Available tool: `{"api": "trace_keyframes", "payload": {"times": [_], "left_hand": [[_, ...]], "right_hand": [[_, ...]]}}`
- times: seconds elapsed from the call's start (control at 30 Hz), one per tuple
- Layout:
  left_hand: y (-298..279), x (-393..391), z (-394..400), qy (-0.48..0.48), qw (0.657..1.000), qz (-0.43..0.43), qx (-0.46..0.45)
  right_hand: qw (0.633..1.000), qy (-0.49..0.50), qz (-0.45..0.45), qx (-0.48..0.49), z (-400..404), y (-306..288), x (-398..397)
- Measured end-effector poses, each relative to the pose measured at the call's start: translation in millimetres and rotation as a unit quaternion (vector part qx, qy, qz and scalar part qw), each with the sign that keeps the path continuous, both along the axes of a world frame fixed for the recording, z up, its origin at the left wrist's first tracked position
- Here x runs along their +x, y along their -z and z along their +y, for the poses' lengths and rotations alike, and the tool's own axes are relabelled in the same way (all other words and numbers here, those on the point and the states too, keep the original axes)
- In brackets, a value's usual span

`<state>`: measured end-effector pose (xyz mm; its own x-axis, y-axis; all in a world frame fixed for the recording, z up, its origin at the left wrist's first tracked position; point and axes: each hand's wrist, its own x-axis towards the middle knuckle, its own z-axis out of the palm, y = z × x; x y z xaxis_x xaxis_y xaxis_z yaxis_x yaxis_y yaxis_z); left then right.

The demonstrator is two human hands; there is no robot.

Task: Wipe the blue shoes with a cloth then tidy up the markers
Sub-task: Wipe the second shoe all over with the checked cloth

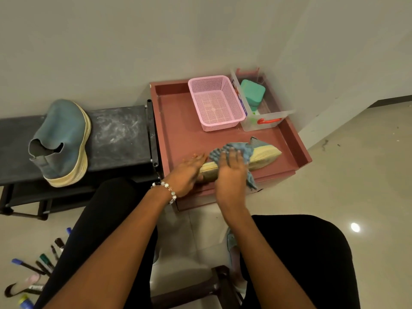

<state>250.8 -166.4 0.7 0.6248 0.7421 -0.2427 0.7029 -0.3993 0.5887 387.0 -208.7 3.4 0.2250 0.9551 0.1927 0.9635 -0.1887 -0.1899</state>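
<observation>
One blue shoe (265, 153) with a cream sole lies on its side on the red tray table (178, 130). My left hand (187, 172) holds its heel end. My right hand (230, 166) presses a blue-grey cloth (243, 150) onto the shoe, fingers spread flat over the cloth. The other blue shoe (62, 141) stands on a black bench (120, 134) at the left. Several markers (38, 268) lie scattered on the floor at the lower left, partly hidden by my left leg.
A pink mesh basket (216, 103) and a clear plastic box (265, 117) with a teal object inside stand at the back of the tray table. A white wall runs behind. A dark stool (214, 286) is beneath me on the tiled floor.
</observation>
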Motion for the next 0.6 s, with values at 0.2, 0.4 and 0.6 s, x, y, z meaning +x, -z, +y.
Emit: {"api": "trace_keyframes", "payload": {"times": [0.2,0.4,0.6], "left_hand": [[6.8,1.5,-9.9,-0.009,1.000,0.004,0.023],[9.5,8.4,-18.7,-0.020,0.998,0.036,0.043],[7.4,6.6,-15.3,-0.016,0.998,0.035,0.058]], "right_hand": [[0.985,-0.168,-0.013,0.017,-25.1,-11.3,2.0],[0.993,-0.104,0.045,-0.027,-18.6,-11.8,122.6],[0.992,0.014,0.123,-0.028,7.6,-28.9,128.8]]}}
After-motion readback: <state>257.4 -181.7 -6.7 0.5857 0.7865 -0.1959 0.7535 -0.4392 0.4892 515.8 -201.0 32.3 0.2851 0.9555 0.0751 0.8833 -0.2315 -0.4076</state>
